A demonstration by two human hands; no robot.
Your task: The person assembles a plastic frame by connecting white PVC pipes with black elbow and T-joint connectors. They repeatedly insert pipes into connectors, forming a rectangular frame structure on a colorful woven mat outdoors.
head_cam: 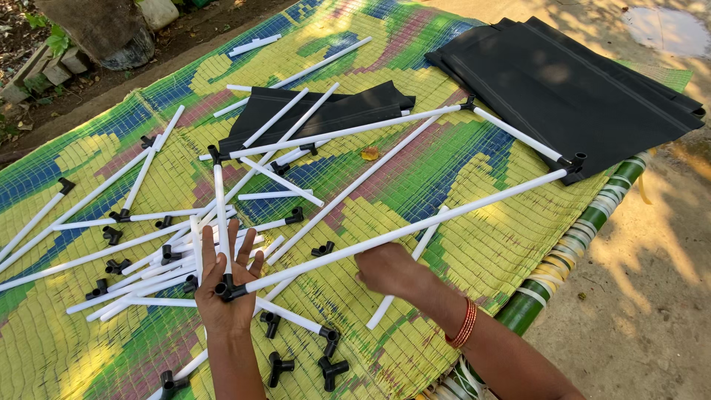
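White plastic pipes (148, 255) lie scattered over the woven mat (459, 192), where my left hand (226, 285), fingers spread loose, rests under the black corner connector (228, 289) of a pipe frame (400, 233). Just right of that connector, my right hand (389, 270) curls around the frame's long pipe; black fabric (563, 89) lies beyond it.

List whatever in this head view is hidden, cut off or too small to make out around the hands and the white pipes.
- Right hand: fingers curl under; any grip on the long white pipe is hidden.
- Left hand: palm faces away, pressed on the black corner connector.
- Pipes at the left edge: ends cut off.
- Black fabric panel: covers the mat beneath.
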